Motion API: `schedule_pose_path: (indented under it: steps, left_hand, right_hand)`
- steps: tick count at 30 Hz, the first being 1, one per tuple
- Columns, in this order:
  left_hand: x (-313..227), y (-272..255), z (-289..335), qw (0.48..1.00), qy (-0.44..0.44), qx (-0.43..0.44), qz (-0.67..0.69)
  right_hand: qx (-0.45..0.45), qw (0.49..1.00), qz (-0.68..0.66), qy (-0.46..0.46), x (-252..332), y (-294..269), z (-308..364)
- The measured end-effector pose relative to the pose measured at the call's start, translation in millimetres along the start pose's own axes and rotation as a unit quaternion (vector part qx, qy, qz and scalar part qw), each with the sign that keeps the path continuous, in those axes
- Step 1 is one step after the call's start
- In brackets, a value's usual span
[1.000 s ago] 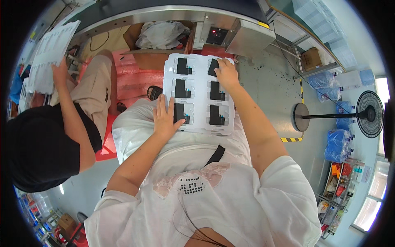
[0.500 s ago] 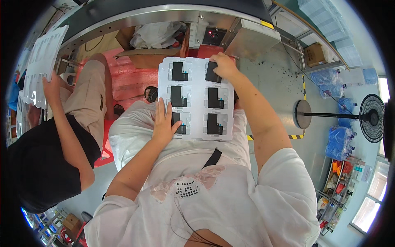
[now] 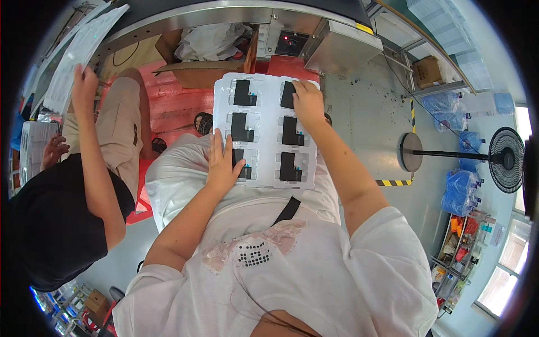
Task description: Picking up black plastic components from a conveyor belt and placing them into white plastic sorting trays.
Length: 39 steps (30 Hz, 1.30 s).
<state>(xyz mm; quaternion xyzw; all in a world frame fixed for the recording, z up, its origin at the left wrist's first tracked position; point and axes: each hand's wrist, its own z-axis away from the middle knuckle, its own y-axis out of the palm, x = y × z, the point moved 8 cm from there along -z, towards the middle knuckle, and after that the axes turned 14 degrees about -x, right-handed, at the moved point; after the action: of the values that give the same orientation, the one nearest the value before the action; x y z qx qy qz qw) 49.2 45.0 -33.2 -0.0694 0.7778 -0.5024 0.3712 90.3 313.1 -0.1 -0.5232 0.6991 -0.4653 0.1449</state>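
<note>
A white moulded plastic tray (image 3: 268, 130) rests across my lap, with several flat black L-shaped pieces in its compartments, some showing small blue marks. My left hand (image 3: 223, 167) lies at the tray's left edge with fingers stretched out. Its fingertips reach beside the near-left black piece (image 3: 238, 159), and the thumb crosses part of it. At the far-right compartment, my right hand (image 3: 307, 104) has its fingers bent together over the right side of a flat black piece (image 3: 287, 94). The fingertips and that side of the piece are partly hidden.
On the left, a person in black (image 3: 67, 219) raises a white tray (image 3: 84, 56). Ahead, a cardboard box (image 3: 205, 73) holds clear plastic under a metal-edged bench (image 3: 236, 12). To the right stand a metal box (image 3: 343, 49) and a black fan (image 3: 506, 160).
My right hand has turned and settled further over the far-right piece. My left hand keeps its place on the tray. The neighbour's raised tray has moved up and right.
</note>
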Motion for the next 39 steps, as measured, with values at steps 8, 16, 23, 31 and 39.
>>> schedule_pose_path:
  steps: [8, 16, 23, 31, 39]
  left_hand:
    - [-1.3, 0.4, -1.9, 1.000, 0.003, -0.005, 0.024]
    - [-1.2, 2.4, -1.1, 1.000, -0.022, 0.013, -0.012]
    - [1.2, -1.4, -8.4, 1.000, -0.024, -0.001, -0.016]
    - [0.6, -164.7, -163.8, 0.569, -0.321, -0.294, 0.698]
    - [53.8, -181.7, -154.5, 0.601, -0.299, -0.329, 0.664]
  right_hand:
    - [0.081, 0.994, -0.004, -0.068, 34.5, -0.5, 25.4]
    - [0.163, 0.974, 0.033, -0.153, 12.7, 10.7, 43.6]
    - [0.066, 0.991, -0.113, -0.025, 7.2, -35.6, 26.6]
    - [-0.091, 0.963, -0.147, 0.205, -23.4, -98.0, 93.7]
    - [-0.114, 0.970, -0.079, 0.197, -11.4, -98.5, 136.3]
